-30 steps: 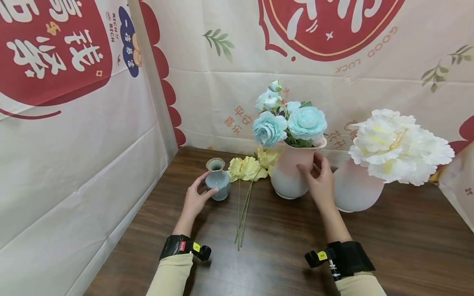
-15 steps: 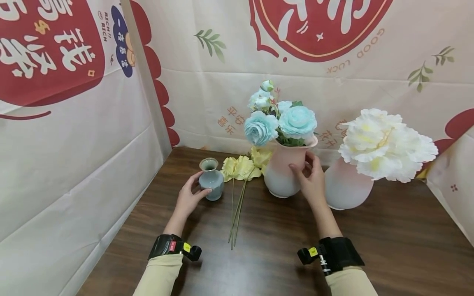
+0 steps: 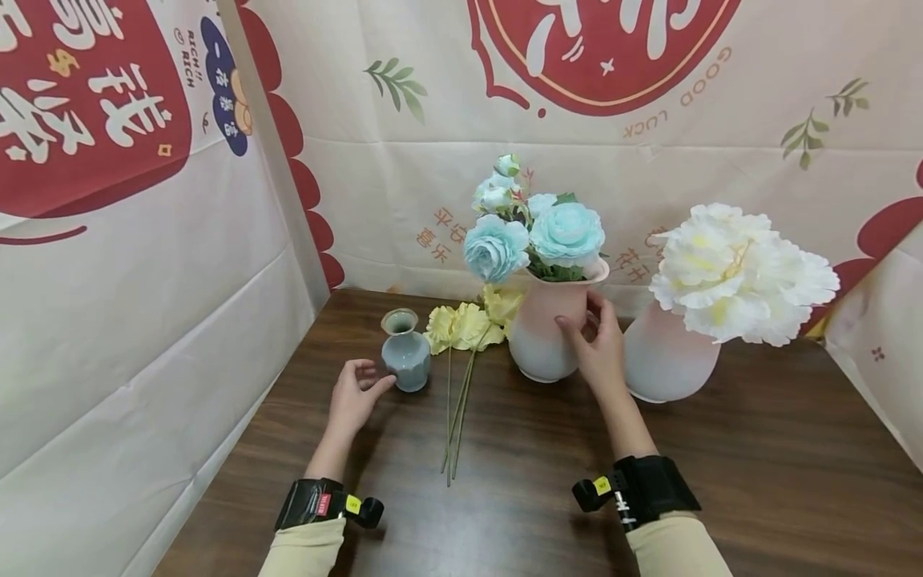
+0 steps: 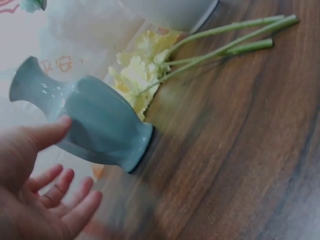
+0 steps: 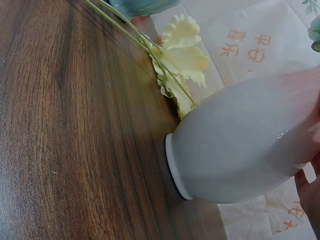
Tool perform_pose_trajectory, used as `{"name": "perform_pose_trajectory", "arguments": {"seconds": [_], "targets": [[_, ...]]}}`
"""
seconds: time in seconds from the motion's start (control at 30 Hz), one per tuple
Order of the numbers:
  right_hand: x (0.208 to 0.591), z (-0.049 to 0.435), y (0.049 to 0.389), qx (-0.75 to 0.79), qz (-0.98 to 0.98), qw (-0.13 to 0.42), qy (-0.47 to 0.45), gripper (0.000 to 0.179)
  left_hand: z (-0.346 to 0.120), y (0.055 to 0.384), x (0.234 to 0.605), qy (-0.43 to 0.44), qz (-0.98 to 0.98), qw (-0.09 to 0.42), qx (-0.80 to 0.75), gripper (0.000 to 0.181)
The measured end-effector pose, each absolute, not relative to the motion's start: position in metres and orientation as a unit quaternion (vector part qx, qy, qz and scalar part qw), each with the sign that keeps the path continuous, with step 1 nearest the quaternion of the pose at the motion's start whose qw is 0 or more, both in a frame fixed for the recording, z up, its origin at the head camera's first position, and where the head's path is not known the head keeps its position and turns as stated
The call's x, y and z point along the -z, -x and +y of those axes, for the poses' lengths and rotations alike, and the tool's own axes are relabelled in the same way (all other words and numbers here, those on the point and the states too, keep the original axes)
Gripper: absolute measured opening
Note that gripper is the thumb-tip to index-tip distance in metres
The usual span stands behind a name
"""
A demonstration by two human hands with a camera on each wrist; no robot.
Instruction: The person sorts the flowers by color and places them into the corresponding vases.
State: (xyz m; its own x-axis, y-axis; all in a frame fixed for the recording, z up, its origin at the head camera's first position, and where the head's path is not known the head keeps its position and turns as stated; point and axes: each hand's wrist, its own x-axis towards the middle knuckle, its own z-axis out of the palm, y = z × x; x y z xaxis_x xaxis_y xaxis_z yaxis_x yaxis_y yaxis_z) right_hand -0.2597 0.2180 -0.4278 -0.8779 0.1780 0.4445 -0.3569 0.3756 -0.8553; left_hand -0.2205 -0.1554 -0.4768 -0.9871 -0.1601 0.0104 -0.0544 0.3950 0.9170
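My left hand [image 3: 353,397] is beside a small blue-green glazed vase [image 3: 406,357], its fingers spread and holding nothing. In the left wrist view the thumb overlaps the vase body [image 4: 107,117], while the other fingers stand off from it. My right hand [image 3: 604,349] grips the upper side of a pink-and-white vase [image 3: 541,340], thumb in front and fingers around the right side. That vase holds light blue artificial flowers [image 3: 566,234] and stands upright. Between the two vases lie yellow artificial flowers [image 3: 469,327], stems toward the front.
Right of my right hand stands another pink-and-white vase [image 3: 667,365] with big white flowers [image 3: 743,272]. The dark wooden table [image 3: 519,481] ends at a printed cloth backdrop [image 3: 404,184] behind and a cloth wall [image 3: 180,320] on the left.
My left hand has let go of the small vase and drawn back slightly to the left and front. The right hand keeps its grip. The head view has shifted a little.
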Motion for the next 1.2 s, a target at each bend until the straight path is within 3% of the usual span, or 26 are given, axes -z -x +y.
{"name": "perform_pose_trajectory", "arguments": {"seconds": [0.13,0.4,0.7,0.93,1.2], "targets": [[0.423,0.217,0.258,-0.561,-0.791,0.238,-0.050,0.063,-0.153,0.215,0.474,-0.071,-0.848,0.021,0.525,0.045],[0.406,0.208,0.242,-0.566,-0.793,0.222,-0.038,0.062,-0.140,0.212,0.475,-0.054,-0.800,-0.083,0.592,0.034],[0.428,0.216,0.259,-0.562,-0.789,0.243,-0.045,0.065,-0.114,0.214,0.483,-0.028,-0.746,-0.160,0.646,0.042],[0.428,0.215,0.260,-0.566,-0.787,0.242,-0.048,0.066,-0.095,0.218,0.485,-0.030,-0.724,-0.182,0.665,0.051],[0.429,0.215,0.259,-0.571,-0.782,0.245,-0.048,0.064,-0.080,0.217,0.482,-0.038,-0.726,-0.183,0.662,0.050]]}}
